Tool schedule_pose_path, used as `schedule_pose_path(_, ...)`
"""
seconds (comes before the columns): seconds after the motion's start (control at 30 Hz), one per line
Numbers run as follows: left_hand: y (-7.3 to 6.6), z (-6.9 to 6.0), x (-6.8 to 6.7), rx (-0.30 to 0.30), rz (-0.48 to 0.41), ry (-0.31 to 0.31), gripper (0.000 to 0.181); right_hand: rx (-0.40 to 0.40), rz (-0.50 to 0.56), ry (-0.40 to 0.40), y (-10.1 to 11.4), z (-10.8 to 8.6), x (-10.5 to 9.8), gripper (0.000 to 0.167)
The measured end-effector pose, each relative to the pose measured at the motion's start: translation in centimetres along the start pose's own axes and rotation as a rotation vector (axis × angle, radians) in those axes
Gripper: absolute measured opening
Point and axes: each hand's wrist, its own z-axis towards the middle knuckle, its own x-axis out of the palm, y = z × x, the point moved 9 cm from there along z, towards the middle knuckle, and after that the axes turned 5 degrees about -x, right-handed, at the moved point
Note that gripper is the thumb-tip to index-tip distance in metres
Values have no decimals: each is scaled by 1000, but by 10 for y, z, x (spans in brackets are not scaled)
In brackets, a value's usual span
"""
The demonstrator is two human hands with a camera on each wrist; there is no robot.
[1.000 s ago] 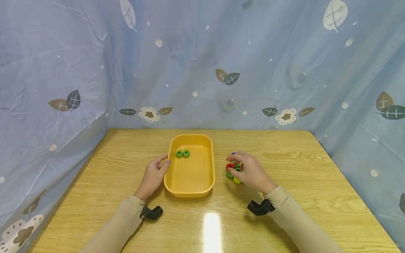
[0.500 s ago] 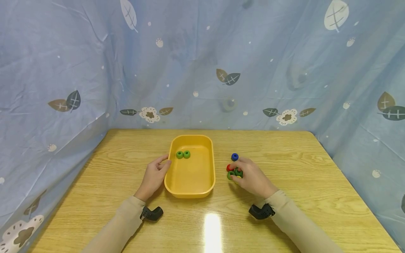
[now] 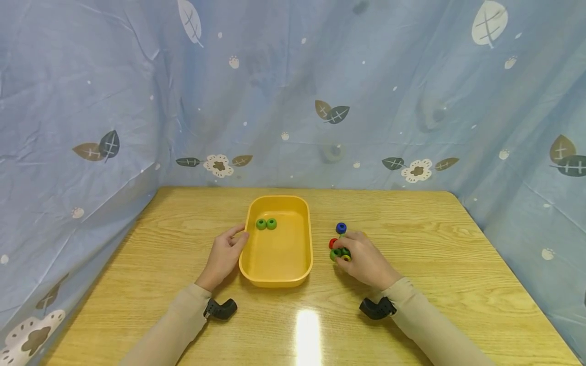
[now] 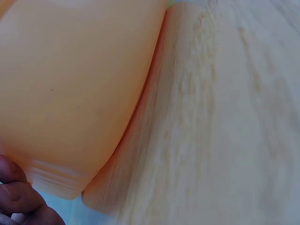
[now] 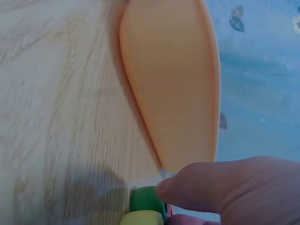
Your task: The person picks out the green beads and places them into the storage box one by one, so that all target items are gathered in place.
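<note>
A yellow tray (image 3: 276, 283) stands left of centre, with two green beads (image 3: 272, 223) inside near its far left corner. My left hand (image 3: 222, 258) touches the tray's left side with thumb and index finger; its bent fingertips show beside the wall in the left wrist view. Right of the tray, my right hand (image 3: 366, 258) is over a cluster of beads, partly covering it. Red (image 3: 333, 243), green (image 3: 335, 254) and yellow (image 3: 346, 258) beads show by its fingers. In the right wrist view the thumb is against a green bead (image 5: 146, 199), its fingers apart.
A blue bead (image 3: 341, 227) lies just beyond the cluster, and a bit of orange shows behind my right hand. Blue patterned cloth (image 3: 293, 91) hangs along the back and sides of the wooden table (image 3: 412, 218). Each wrist wears a black device.
My right hand has moved slightly nearer and down over the cluster, uncovering the blue bead. The left hand stays at the tray, and the two green beads inside lie as before.
</note>
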Motion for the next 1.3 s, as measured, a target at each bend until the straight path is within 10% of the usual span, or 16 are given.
schedule_pose_path(1.3, 0, 2, 0, 15, -17, 8, 53, -54, 48, -39, 10, 1, 5, 26)
